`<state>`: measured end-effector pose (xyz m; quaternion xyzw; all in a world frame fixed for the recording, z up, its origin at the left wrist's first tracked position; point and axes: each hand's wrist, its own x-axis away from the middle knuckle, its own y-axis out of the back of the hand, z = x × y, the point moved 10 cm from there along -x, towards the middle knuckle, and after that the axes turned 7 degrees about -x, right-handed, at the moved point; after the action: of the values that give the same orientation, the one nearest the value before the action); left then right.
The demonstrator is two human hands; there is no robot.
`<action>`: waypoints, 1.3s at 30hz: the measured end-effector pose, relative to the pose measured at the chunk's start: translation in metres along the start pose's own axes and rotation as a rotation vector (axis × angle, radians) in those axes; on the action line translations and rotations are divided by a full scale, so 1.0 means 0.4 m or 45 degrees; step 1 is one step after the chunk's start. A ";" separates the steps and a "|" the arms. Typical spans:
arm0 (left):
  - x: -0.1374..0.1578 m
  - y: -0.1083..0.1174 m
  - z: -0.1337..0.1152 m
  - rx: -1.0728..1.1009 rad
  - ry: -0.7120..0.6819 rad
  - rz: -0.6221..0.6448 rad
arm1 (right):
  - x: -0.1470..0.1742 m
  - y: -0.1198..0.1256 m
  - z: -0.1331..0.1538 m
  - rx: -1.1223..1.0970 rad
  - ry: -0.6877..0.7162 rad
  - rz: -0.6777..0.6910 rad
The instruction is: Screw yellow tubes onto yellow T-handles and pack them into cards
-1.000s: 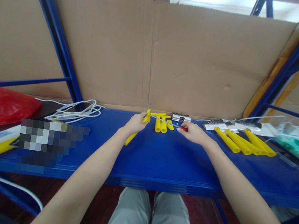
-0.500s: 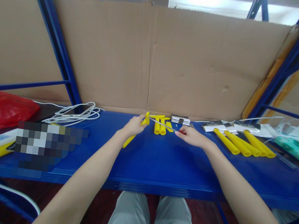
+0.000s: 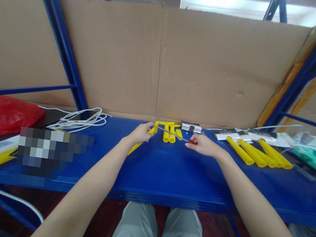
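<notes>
My left hand is closed around a yellow plastic handle, whose tube end sticks out below the fingers and whose upper end shows above them. Closed on the red grip of a screwdriver, my right hand points its long metal shaft leftward. The tip meets the upper end of the yellow handle, though exact contact is too small to make out. Just behind the shaft lie two short yellow tubes and a small flat yellow piece.
Stacked black-and-white cards sit against the cardboard wall. Several yellow tube handles lie at right near packets. At left are coiled white cable, a red bag and a blurred patch. Blue posts flank the blue table.
The view has shifted slightly. Both hands keep their hold, and the yellow handle in my left hand has turned a little against the screwdriver.
</notes>
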<state>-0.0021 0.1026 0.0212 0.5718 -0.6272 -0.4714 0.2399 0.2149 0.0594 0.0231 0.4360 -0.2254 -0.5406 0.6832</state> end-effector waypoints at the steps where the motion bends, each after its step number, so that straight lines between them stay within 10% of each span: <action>1: 0.000 -0.001 0.000 0.003 -0.005 0.000 | -0.001 -0.001 0.003 0.031 0.018 0.016; 39: -0.003 -0.003 -0.001 -0.094 -0.006 0.009 | -0.004 -0.005 -0.008 0.151 -0.095 -0.036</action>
<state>-0.0011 0.1037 0.0206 0.5591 -0.6120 -0.4946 0.2611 0.2156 0.0617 0.0199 0.4584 -0.2760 -0.5519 0.6396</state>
